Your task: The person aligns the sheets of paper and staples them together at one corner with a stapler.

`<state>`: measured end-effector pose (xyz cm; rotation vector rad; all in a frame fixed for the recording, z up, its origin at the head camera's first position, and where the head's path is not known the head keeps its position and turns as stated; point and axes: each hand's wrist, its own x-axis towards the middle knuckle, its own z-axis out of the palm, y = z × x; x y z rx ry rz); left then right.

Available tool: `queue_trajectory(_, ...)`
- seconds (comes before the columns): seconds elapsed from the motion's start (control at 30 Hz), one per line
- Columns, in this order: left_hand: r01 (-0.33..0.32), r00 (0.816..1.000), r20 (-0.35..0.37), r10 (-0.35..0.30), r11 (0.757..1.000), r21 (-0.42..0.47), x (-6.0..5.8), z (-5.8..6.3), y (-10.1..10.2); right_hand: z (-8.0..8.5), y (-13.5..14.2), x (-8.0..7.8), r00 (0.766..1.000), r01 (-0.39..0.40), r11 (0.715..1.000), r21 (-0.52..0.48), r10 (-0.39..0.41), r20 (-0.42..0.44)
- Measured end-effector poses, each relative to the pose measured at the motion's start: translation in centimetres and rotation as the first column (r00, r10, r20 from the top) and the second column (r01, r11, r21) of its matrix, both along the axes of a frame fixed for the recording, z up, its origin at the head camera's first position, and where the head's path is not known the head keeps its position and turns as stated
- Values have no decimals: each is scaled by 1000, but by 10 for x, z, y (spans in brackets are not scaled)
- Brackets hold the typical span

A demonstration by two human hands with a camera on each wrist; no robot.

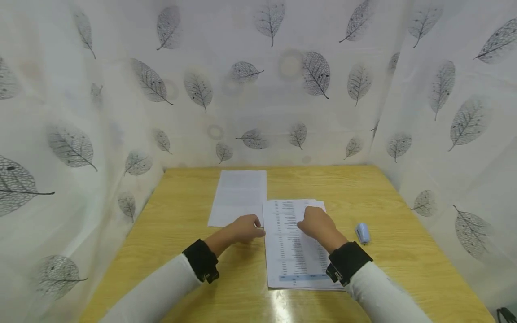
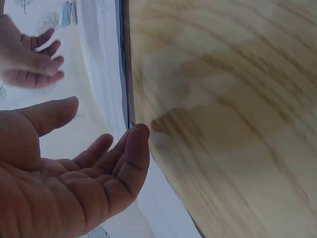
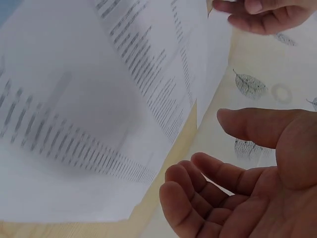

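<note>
A stack of printed sheets [image 1: 282,255] lies on the table, with columns of text and a blue band near its front edge. Beside the stack's left edge is my left hand [image 1: 247,229]; the left wrist view shows its fingers [image 2: 133,158] loosely bent, thumb apart, nothing held. My right hand [image 1: 319,222] hovers over the upper right part of the stack. Its fingers [image 3: 178,208] curve loosely around an empty gap in the right wrist view. Some of the print is hidden beneath the right hand and wrist.
Behind the left hand lies another pale sheet [image 1: 240,193], partly bordering the stack. A small light-blue stapler [image 1: 362,233] sits to the stack's right. Leaf-patterned curtains [image 1: 250,103] enclose the wooden table [image 1: 186,197] at the back and sides.
</note>
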<state>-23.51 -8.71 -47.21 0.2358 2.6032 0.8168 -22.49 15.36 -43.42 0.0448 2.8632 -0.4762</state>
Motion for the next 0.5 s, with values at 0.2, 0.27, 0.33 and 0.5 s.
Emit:
queue_trajectory(0.2, 72, 997, 26, -72, 997, 22, 2, -3, 19, 2, -21, -1, 998, -63, 995, -79, 60, -34)
queue_trajectory(0.27, 89, 996, 12, -89, 996, 18, 2, -4, 23, 3, -27, -3, 997, -69, 993, -100, 65, -37)
queue_trajectory(0.33, 103, 995, -3, -103, 994, 25, 1, -4, 25, 3, -31, -5, 997, -73, 991, -110, 69, -40)
queue_trajectory(0.5, 111, 993, -36, -109, 992, 51, -3, -4, 20, 0, -40, -14, 995, -86, 986, -145, 76, -67)
